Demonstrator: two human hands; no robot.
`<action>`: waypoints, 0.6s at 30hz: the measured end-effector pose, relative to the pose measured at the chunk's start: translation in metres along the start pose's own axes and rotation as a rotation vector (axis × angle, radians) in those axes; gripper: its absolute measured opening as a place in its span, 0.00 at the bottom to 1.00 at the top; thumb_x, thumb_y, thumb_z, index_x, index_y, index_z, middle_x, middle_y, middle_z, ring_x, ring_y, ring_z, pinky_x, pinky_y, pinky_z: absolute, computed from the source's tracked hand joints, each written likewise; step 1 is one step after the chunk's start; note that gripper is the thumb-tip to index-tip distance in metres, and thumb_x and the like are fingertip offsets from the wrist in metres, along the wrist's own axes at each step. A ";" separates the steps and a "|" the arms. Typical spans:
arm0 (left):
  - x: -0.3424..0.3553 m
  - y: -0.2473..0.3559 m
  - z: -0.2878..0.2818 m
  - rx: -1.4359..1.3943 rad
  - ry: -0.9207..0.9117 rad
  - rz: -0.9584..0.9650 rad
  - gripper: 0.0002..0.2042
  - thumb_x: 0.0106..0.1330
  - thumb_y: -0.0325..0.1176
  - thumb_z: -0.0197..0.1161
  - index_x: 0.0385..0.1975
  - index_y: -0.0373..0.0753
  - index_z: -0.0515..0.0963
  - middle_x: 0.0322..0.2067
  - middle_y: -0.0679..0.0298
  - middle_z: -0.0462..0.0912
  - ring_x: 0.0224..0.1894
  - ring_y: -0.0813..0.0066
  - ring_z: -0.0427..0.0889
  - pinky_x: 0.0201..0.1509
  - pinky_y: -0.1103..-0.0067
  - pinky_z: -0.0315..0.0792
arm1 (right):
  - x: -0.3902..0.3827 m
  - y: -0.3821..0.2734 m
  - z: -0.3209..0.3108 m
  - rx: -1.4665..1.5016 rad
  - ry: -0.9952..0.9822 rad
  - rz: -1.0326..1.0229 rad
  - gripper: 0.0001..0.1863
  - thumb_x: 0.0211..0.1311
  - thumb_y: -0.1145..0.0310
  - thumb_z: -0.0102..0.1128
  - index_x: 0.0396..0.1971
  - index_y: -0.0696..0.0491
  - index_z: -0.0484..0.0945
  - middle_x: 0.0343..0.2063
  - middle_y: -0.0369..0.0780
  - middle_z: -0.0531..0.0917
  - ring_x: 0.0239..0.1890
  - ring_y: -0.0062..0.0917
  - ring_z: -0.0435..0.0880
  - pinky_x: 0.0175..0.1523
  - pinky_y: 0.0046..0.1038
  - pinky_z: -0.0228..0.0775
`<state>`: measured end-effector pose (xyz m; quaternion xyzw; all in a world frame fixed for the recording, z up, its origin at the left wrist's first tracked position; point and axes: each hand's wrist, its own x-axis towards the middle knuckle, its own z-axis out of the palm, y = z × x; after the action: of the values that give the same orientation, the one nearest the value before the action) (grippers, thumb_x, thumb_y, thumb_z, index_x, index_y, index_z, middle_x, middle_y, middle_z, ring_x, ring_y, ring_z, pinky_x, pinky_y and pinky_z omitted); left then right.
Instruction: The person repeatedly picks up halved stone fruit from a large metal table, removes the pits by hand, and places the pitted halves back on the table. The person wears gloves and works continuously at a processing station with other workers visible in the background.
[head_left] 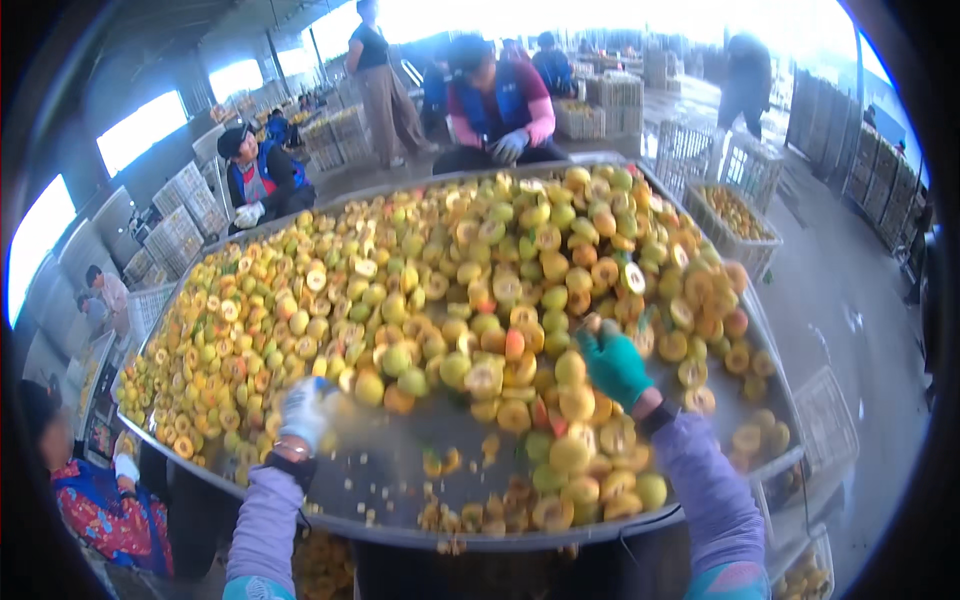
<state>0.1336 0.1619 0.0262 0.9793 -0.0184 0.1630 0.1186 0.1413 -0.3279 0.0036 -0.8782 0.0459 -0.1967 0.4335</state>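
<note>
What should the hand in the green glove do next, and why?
Maybe the right hand should close gently around a nearby fruit, since its green glove reaches into the pile with fruit all around. I can't tell whether it holds one.

Yellow-green fruit (pixel 397 359), grey table (pixel 385 455), green-gloved right hand (pixel 615 365), lilac sleeves (pixel 708 490)

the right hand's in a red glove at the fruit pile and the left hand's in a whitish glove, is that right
Not quite: the glove's colour is wrong. In the head view, the right hand is in a green glove, not a red one, at the fruit pile, and the left hand is in a whitish glove.
</note>
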 end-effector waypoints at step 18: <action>0.314 0.126 0.195 0.033 -0.326 0.130 0.34 0.63 0.61 0.54 0.64 0.44 0.68 0.56 0.51 0.78 0.57 0.51 0.77 0.62 0.64 0.70 | 0.285 0.074 0.087 -0.193 0.196 -0.059 0.21 0.65 0.54 0.57 0.49 0.54 0.76 0.39 0.53 0.83 0.45 0.50 0.82 0.49 0.44 0.73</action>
<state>0.4827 -0.0067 -0.0227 0.9913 -0.0979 0.0098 0.0872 0.4432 -0.3808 -0.0143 -0.8934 0.0806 -0.2889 0.3345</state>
